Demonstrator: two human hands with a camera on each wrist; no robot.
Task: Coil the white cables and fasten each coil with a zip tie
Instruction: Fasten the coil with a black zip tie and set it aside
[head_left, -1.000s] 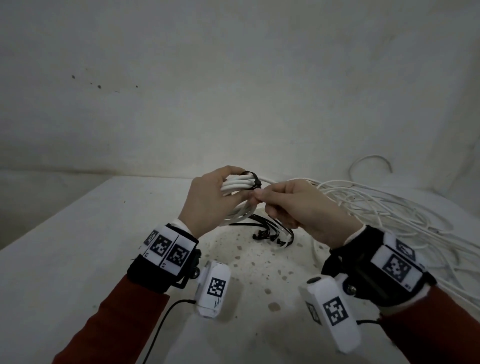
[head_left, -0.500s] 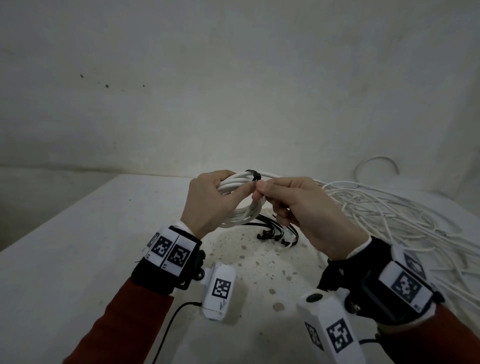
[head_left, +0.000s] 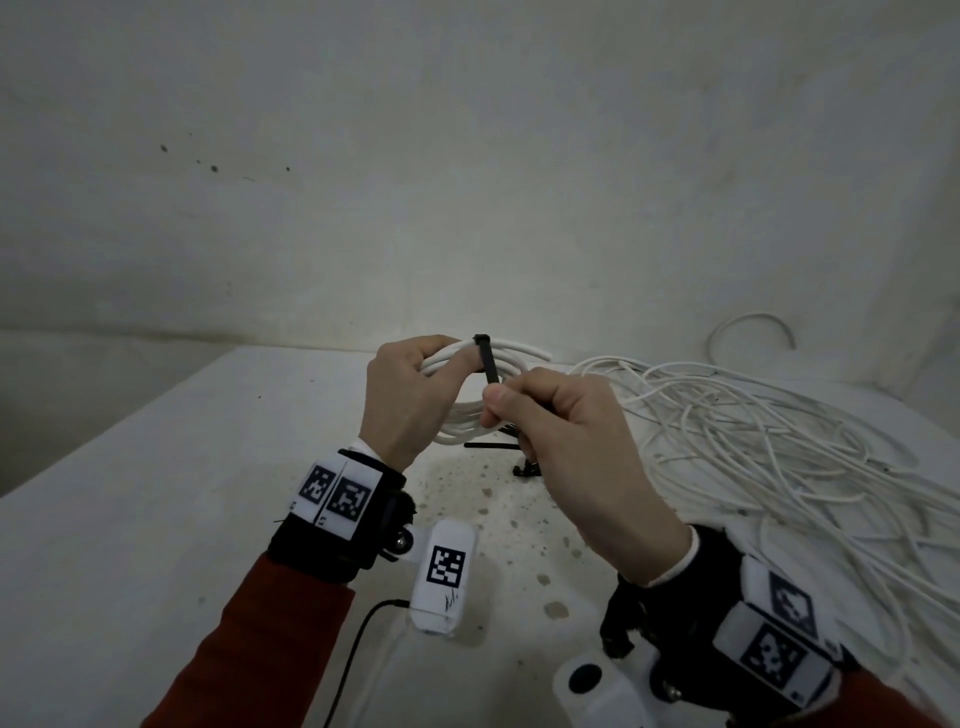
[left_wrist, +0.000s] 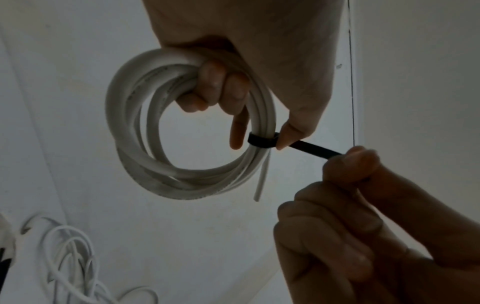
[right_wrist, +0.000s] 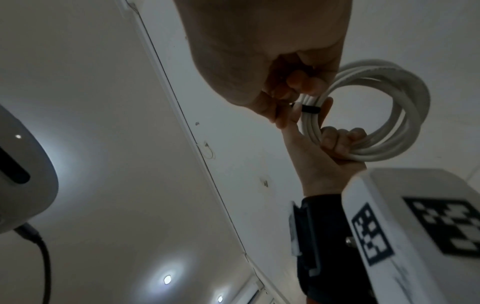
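Observation:
My left hand (head_left: 410, 395) grips a small coil of white cable (head_left: 467, 415), held up above the table. The same coil (left_wrist: 145, 127) shows as a ring in the left wrist view, fingers curled through it. A black zip tie (head_left: 487, 364) is looped tight round the coil's strands at the top, its band (left_wrist: 262, 140) cinched and its tail (left_wrist: 314, 150) running out to my right hand. My right hand (head_left: 550, 415) pinches that tail between thumb and fingers, just right of the coil. In the right wrist view the tie (right_wrist: 310, 109) crosses the coil (right_wrist: 389, 115).
A big loose heap of white cable (head_left: 769, 447) spreads over the right side of the white table (head_left: 130, 545). Spare black zip ties (head_left: 498, 447) lie on the table under my hands. A wall stands behind the table.
My right hand has drawn the zip tie's tail down and toward me, so the loop round the coil has closed tight. The left hand holds the coil in about the same place.

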